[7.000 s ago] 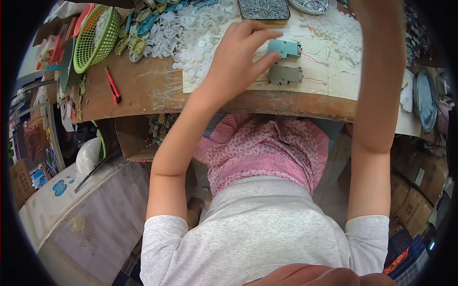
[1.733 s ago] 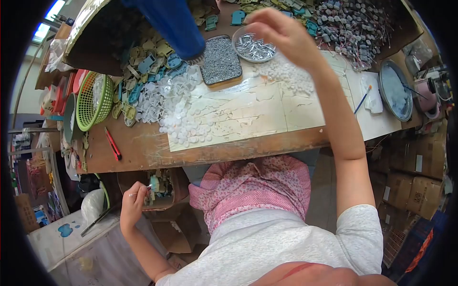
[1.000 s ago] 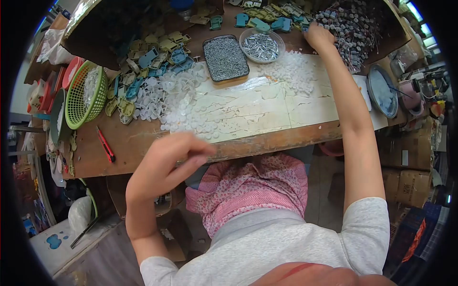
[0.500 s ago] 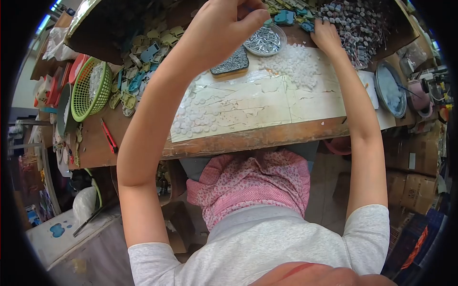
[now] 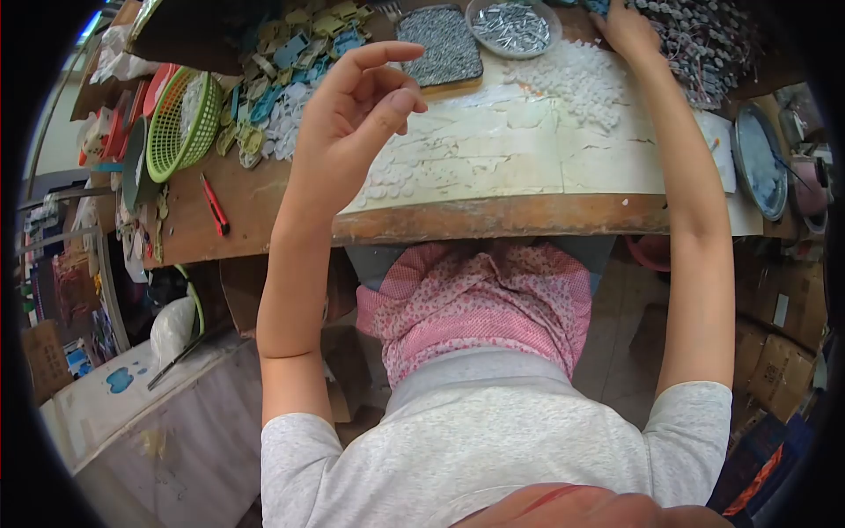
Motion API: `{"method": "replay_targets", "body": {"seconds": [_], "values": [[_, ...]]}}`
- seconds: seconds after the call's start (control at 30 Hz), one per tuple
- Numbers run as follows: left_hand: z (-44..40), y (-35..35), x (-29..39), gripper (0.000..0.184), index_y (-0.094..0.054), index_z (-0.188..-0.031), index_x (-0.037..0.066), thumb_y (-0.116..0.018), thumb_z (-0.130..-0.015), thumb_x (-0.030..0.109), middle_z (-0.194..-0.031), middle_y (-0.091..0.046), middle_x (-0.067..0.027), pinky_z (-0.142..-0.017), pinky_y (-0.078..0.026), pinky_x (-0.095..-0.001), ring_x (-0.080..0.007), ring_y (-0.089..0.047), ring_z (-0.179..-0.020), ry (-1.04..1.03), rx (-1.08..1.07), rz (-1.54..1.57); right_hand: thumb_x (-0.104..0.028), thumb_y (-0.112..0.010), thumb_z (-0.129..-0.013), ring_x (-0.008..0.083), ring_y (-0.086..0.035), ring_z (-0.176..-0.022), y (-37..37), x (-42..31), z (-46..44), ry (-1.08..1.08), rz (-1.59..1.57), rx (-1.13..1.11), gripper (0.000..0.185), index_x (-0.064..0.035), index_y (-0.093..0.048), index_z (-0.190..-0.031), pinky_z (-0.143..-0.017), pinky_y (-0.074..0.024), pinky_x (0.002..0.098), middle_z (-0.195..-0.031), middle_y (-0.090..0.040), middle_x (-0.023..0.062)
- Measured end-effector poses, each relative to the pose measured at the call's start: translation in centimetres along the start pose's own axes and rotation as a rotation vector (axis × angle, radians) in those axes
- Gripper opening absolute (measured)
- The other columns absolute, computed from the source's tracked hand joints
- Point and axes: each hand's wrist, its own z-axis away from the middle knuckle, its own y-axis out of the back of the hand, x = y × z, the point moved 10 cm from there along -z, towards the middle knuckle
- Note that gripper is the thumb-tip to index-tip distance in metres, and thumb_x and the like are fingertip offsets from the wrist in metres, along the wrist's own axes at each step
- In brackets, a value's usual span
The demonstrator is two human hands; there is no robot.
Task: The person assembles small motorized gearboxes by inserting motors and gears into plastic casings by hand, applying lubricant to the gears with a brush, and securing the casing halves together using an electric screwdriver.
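Note:
Raised over the left part of the bench, my left hand (image 5: 356, 119) has its fingers bent and apart, with nothing between them. Behind and beside it lie white plastic discs (image 5: 392, 179) and a black tray of small metal pieces (image 5: 444, 48). My right hand (image 5: 629, 31) reaches to the back right, beside a heap of small motors with wires (image 5: 704, 40). Its fingertips are at a blue plastic part (image 5: 598, 7) near the top edge of the view; the grip on it is partly hidden. A round dish of metal pins (image 5: 513, 28) stands between the hands.
White small pieces (image 5: 576, 84) are heaped right of the dish. Yellow and blue plastic casings (image 5: 304, 48) lie at the back left. A green basket (image 5: 183, 128) and a red cutter (image 5: 214, 205) are at the left, a round metal basin (image 5: 760, 163) at the right.
My left hand went from the box below the bench up over the bench to the back, then drew back nearer. My right hand moved from the pin dish to the back right.

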Motion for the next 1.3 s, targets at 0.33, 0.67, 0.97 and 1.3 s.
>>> {"method": "replay_targets", "body": {"seconds": [0.33, 0.67, 0.97, 1.3], "values": [[5.2, 3.9, -2.3, 0.029, -0.057, -0.123, -0.001, -0.058, -0.095, 0.005, -0.093, -0.064, -0.0036, -0.073, -0.045, -0.0222, -0.0079, -0.057, -0.084, 0.097, 0.152, 0.073, -0.024, -0.065, -0.082, 0.0437, -0.063, -0.102, 0.9, -3.1, 0.6, -0.232, 0.47, 0.067, 0.061, 0.0074, -0.045, -0.131, -0.088, -0.0499, 0.0493, -0.108, -0.064, 0.0306], [6.4, 3.7, -4.1, 0.026, -0.059, -0.121, -0.001, -0.057, -0.096, 0.005, -0.093, -0.063, -0.003, -0.073, -0.045, -0.0213, -0.0071, -0.056, -0.084, 0.158, 0.191, 0.131, -0.031, -0.06, -0.088, 0.0427, -0.065, -0.1, -0.5, -0.7, -1.5, -0.375, 0.649, -0.061, 0.051, 0.0033, -0.05, -0.125, -0.086, -0.0518, 0.0507, -0.107, -0.067, 0.0265], [6.6, 3.2, -5.0, 0.022, -0.061, -0.116, 0.0, -0.058, -0.096, 0.007, -0.095, -0.064, -0.0027, -0.072, -0.044, -0.0211, -0.0062, -0.057, -0.085, 0.19, 0.161, 0.134, -0.027, -0.062, -0.087, 0.0418, -0.064, -0.104, 0.6, -2.4, -1.9, -0.427, 0.631, 0.113, 0.055, 0.0015, -0.048, -0.132, -0.087, -0.0511, 0.0499, -0.112, -0.067, 0.0241], [6.4, 1.2, -5.5, 0.022, -0.061, -0.116, -0.001, -0.057, -0.096, 0.008, -0.097, -0.065, -0.0023, -0.073, -0.045, -0.0216, -0.0068, -0.058, -0.088, 0.244, 0.141, 0.12, -0.019, -0.06, -0.088, 0.0432, -0.063, -0.101, 0.9, -3.2, -1.6, -0.192, 0.644, 0.107, 0.048, 0.0022, -0.049, -0.13, -0.085, -0.0509, 0.051, -0.109, -0.066, 0.0248]]}}
